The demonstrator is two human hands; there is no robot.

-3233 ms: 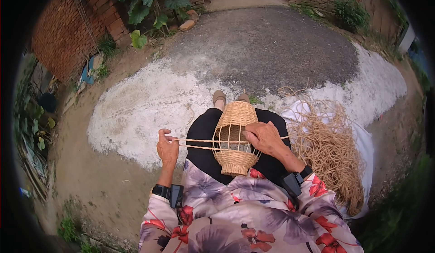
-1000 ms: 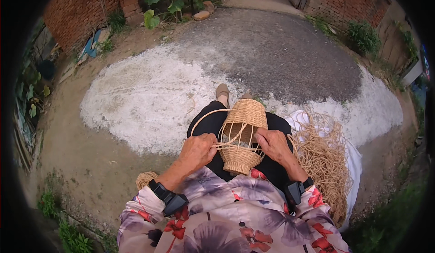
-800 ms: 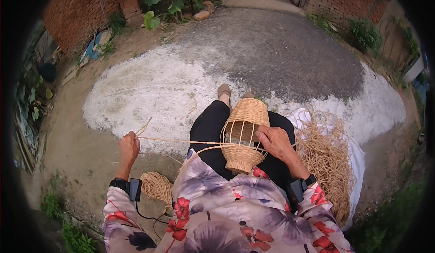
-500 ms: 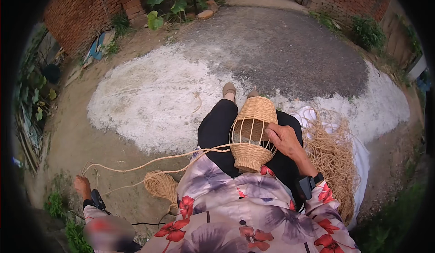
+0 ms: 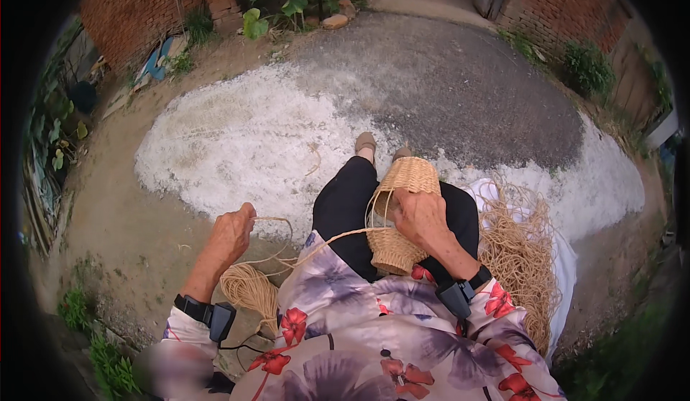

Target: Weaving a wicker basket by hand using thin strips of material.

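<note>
Red brick wall (image 5: 144,24), green shrub (image 5: 588,68)

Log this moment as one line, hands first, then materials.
left hand: holds cord | right hand: on woven basket | cord coil: ground, left side | tangled cord heap: on white cloth, right side

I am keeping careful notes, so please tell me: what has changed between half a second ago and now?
The left hand has come back from far out at the lower left, inward and up toward the basket, holding a cord. The right hand has shifted slightly left over the basket's open middle. Basket, cord coil and tangled pile stayed in place.
</note>
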